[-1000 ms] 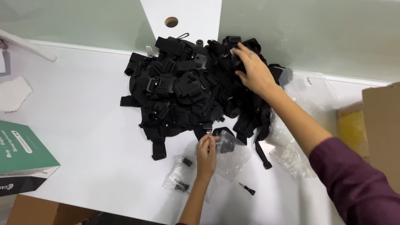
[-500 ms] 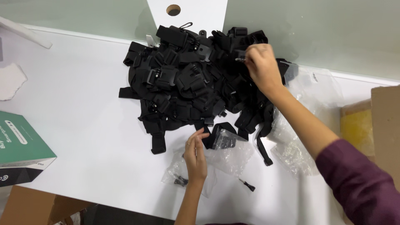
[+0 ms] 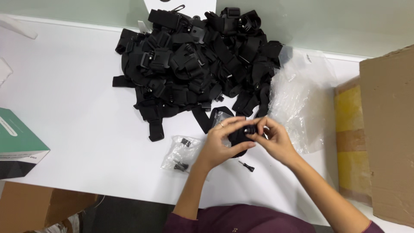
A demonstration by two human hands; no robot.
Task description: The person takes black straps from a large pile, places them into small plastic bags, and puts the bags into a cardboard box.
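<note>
Green-and-white cardboard box (image 3: 17, 140): far left table edge. Small clear plastic bag of black screws (image 3: 179, 153): just left of left hand (image 3: 220, 144). Left hand: fingers curled around black plastic mount piece (image 3: 239, 140), held above white table (image 3: 77, 108). Right hand (image 3: 274, 140): fingertips pinching mount's top. Heap of black straps (image 3: 194, 64): behind. Brown cardboard carton (image 3: 386, 133): far right.

Green-and-white box (image 3: 17, 140) far left; brown carton (image 3: 386, 133) far right
</note>
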